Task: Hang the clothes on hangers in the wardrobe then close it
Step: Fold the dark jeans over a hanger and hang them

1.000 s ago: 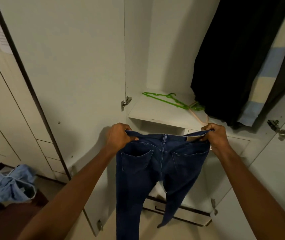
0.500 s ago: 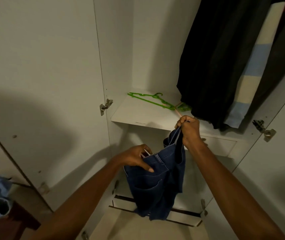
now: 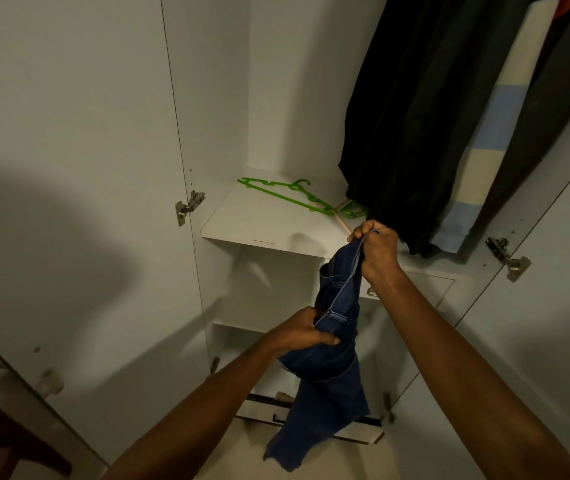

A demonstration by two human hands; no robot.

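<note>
**Jeans folded in hand, hanger not yet picked**

Right hand (image 3: 377,249) pinches the jeans (image 3: 332,362) at the waistband, held high; left hand (image 3: 302,336) grips the denim lower down, prob. doubling it to drape over a hanger bar. Fabric is thick, dark blue, w/ stitched seams. Thin green plastic hanger (image 3: 287,195) lies flat on the white shelf (image 3: 262,225), near the hanging dark garments (image 3: 411,126).
</note>
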